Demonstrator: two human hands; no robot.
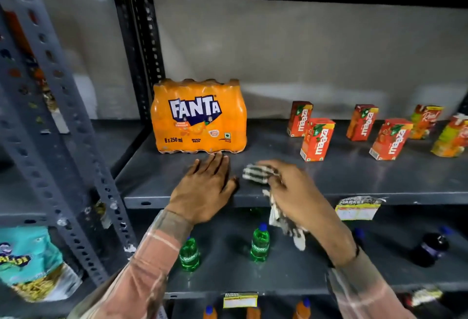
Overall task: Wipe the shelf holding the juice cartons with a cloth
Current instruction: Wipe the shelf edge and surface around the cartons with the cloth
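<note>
A dark grey metal shelf (354, 174) carries several red Maaza juice cartons (316, 139) standing upright at the right, with two Real cartons (425, 121) further right. My right hand (296, 184) grips a black-and-white cloth (255, 172) pressed on the shelf near its front edge; the cloth's tail (288, 227) hangs below the edge. My left hand (205, 187) lies flat on the shelf, fingers spread, just in front of the orange Fanta pack (198, 116).
Perforated grey uprights (63, 121) frame the left side. On the lower shelf stand green bottles (259, 242) and dark bottles (430, 248). Price labels (357, 208) hang on the shelf edges. A snack bag (27, 263) sits at the lower left.
</note>
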